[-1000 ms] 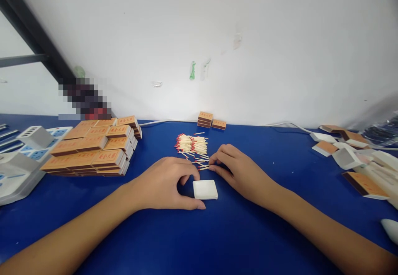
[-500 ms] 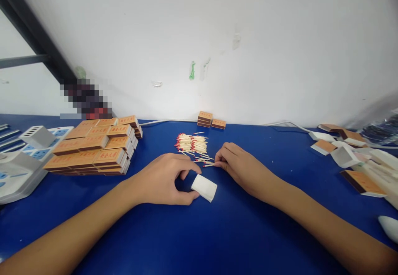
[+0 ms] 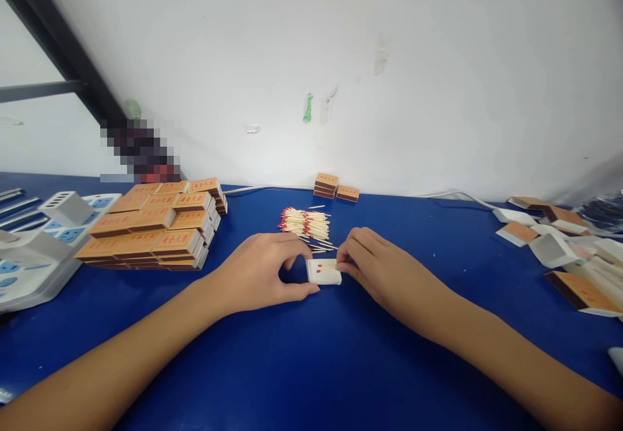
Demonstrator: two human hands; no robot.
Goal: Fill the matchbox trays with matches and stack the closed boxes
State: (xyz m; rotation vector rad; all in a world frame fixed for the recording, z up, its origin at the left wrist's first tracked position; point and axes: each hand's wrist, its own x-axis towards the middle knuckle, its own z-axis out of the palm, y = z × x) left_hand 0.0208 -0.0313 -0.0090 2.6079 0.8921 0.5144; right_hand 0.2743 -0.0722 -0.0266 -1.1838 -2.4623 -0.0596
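Observation:
A small white matchbox tray (image 3: pixel 324 272) rests on the blue table (image 3: pixel 311 359) with a few red-tipped matches lying in it. My left hand (image 3: pixel 257 275) pinches the tray's left side between thumb and fingers. My right hand (image 3: pixel 374 265) touches the tray's right end with closed fingertips, which rest on the matches. Just behind the tray lies a pile of loose matches (image 3: pixel 306 223).
A big stack of orange matchboxes (image 3: pixel 156 226) stands at the left, beside white power strips (image 3: pixel 39 249). Two or three matchboxes (image 3: pixel 335 187) sit by the wall. Loose trays and sleeves (image 3: pixel 559 243) are scattered at the right.
The tray was tilted up, then set flat and moved towards the match pile. My right hand carried matches from the pile into it. The view shifted slightly.

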